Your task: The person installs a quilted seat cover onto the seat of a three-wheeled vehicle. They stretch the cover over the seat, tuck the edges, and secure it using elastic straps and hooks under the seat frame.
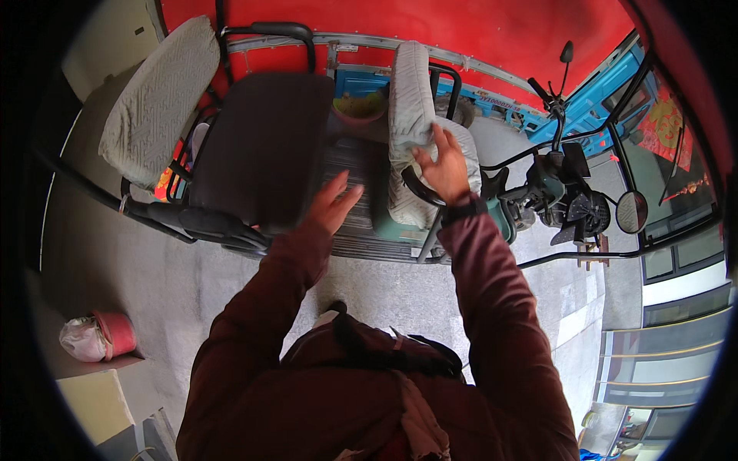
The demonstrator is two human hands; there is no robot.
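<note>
A maroon jacket and black wristband are worn.

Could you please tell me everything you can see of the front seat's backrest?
The front seat's backrest is a thick, padded-looking slab, covered in pale grey, fabric-like material with a raised pattern, wrinkled toward its near end. It stands upright along the rear of the seat cushion, on the side away from the handlebars. A black armrest sits beside its near end. The right hand is there too, seemingly touching it.
</note>
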